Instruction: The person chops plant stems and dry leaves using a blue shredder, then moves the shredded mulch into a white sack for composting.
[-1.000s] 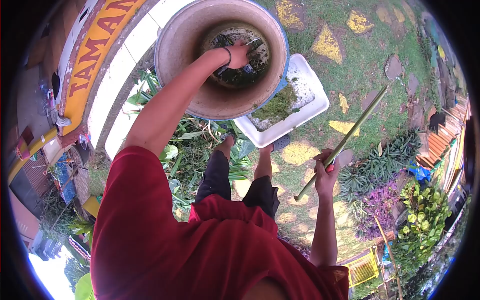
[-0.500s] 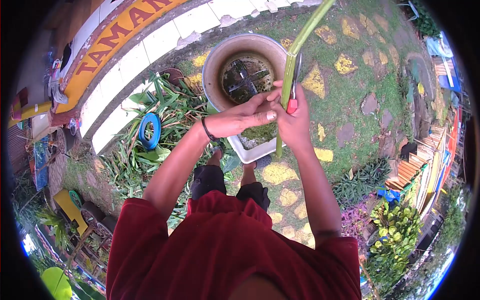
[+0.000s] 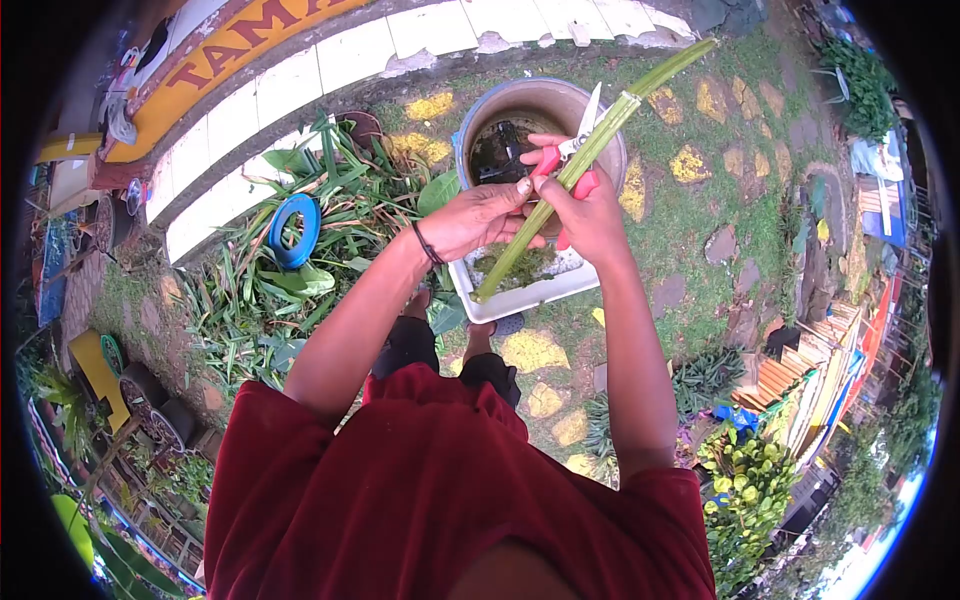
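A long green plant stalk [image 3: 650,82] slants across in front of me, its lower end over a white tub. My right hand [image 3: 595,220] is closed round its middle, thumb on top. Pruning shears [image 3: 588,118] with red handles lie in the same hand against the stalk, blades pointing up and away. My left hand [image 3: 475,215] is beside the stalk's lower half. Its fingers are stretched out behind the stalk and its thumb tip is close to my right thumb; I see nothing held in it.
Beyond my hands stands a round bucket [image 3: 465,150] with dark matter inside. The white tub [image 3: 540,290] at my feet holds green bits. To the left are cut leaves [image 3: 240,290] and a blue ring [image 3: 293,230]. Yellow stepping stones [image 3: 535,350] dot the grass; a tiled ledge [image 3: 360,55] curves behind.
The stalk has tipped from nearly upright to a slant, its top end now in view. The shears have turned so their blades and red handles show more. The view has shifted slightly.
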Demonstrator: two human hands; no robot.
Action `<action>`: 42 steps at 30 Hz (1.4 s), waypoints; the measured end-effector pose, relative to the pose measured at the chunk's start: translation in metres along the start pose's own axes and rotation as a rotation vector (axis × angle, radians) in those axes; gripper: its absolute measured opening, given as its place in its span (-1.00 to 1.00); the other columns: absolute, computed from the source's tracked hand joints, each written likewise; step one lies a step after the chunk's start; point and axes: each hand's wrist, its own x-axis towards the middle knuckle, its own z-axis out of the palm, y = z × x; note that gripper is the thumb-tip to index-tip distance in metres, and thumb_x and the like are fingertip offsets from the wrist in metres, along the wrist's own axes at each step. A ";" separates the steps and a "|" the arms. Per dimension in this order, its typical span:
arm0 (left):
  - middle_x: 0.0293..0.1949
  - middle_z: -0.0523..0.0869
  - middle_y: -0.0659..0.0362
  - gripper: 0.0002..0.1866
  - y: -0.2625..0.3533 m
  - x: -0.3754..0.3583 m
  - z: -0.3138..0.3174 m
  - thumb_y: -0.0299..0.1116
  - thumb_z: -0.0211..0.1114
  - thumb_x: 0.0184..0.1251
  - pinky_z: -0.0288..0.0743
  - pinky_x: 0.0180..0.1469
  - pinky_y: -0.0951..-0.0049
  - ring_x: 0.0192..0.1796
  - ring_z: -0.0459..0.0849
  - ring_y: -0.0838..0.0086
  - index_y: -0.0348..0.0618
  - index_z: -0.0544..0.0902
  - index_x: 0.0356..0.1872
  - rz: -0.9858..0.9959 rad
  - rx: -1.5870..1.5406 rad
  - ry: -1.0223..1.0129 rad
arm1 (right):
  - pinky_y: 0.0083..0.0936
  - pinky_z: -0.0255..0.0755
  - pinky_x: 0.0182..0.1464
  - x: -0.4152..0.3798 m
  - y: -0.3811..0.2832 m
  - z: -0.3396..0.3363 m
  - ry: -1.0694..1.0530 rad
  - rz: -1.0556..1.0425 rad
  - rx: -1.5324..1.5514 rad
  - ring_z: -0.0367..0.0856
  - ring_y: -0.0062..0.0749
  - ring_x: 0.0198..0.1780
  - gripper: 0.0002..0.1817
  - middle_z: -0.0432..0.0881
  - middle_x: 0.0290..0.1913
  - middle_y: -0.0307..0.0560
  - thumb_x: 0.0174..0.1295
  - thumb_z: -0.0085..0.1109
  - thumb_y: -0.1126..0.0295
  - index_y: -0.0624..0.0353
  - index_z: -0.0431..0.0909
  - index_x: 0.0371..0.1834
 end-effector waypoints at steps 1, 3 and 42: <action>0.15 0.64 0.05 -0.41 0.004 -0.001 -0.005 0.08 -0.01 0.62 0.60 0.24 0.26 0.09 0.74 0.28 -0.23 0.42 0.34 0.031 0.004 0.023 | -0.52 0.50 0.11 0.003 -0.002 -0.001 0.003 0.027 0.058 0.62 -0.53 0.02 -0.57 0.66 0.01 -0.12 0.35 0.12 0.60 0.22 0.46 0.29; 0.09 0.67 0.08 -0.46 0.010 0.002 -0.012 0.05 0.02 0.62 0.62 0.19 0.31 0.06 0.75 0.31 -0.22 0.47 0.28 0.046 0.104 0.039 | -0.53 0.49 0.12 0.009 -0.004 -0.002 -0.032 0.052 0.037 0.62 -0.53 0.05 -0.54 0.68 0.02 -0.11 0.37 0.14 0.56 0.21 0.46 0.35; -0.49 0.62 -0.18 -0.68 0.027 0.008 -0.014 -0.15 0.27 0.49 0.44 -0.32 0.06 -0.41 0.64 -0.14 -0.27 0.60 -0.16 0.428 1.100 0.584 | -0.04 0.30 0.41 -0.045 -0.056 0.019 -0.064 -0.496 -1.510 0.41 -0.06 0.24 -0.18 0.38 0.24 0.10 0.15 0.47 0.20 0.24 0.27 0.42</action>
